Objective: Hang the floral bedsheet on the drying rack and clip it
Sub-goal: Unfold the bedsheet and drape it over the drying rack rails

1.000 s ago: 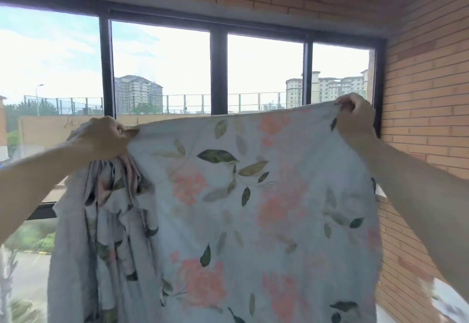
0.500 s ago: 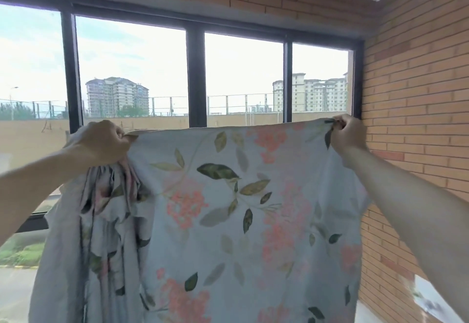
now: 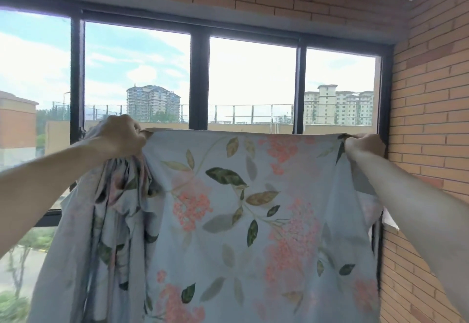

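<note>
Two hands grip floral bedsheet (image 3: 253,221) top edge | left hand (image 3: 121,137) | right hand (image 3: 364,143) | window (image 3: 198,81), brick wall (image 3: 431,94)

Bedsheet (image 3: 241,221) before window (image 3: 198,81); brick wall (image 3: 431,119) right.

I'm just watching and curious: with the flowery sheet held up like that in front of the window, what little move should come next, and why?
Probably work more cloth out of the left hand. The right hand pinches one corner and the top edge of the floral bedsheet runs taut between them, but a thick bunch hangs gathered below the left fist. No drying rack is in view yet.
</note>
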The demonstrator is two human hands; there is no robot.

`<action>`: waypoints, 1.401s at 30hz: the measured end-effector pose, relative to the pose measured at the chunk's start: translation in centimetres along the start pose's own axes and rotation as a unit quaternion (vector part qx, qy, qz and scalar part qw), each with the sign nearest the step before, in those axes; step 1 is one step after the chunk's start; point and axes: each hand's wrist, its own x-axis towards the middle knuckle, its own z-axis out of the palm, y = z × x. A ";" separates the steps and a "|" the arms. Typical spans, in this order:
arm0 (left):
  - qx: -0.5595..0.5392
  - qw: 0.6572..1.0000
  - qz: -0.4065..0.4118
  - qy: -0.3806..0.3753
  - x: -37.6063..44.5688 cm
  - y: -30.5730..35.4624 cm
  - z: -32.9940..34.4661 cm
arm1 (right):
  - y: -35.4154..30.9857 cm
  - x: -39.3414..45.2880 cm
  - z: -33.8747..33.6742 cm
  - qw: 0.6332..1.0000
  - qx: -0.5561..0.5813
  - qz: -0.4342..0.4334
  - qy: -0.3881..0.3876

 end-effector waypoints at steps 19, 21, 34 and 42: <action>0.040 0.994 -0.008 0.105 14.4 7.9 0.9 | -3.4 9.4 9.5 0.972 0.009 -0.214 -0.092; 0.054 0.992 -0.014 0.113 15.9 8.7 1.8 | -2.9 11.1 10.9 0.968 0.016 -0.234 -0.086; 0.119 0.976 -0.057 0.171 24.5 14.5 7.4 | -4.7 23.5 20.2 0.958 0.047 -0.275 -0.064; 0.164 0.969 -0.128 0.134 27.2 11.9 14.2 | -2.2 27.0 30.3 0.947 0.028 -0.294 -0.128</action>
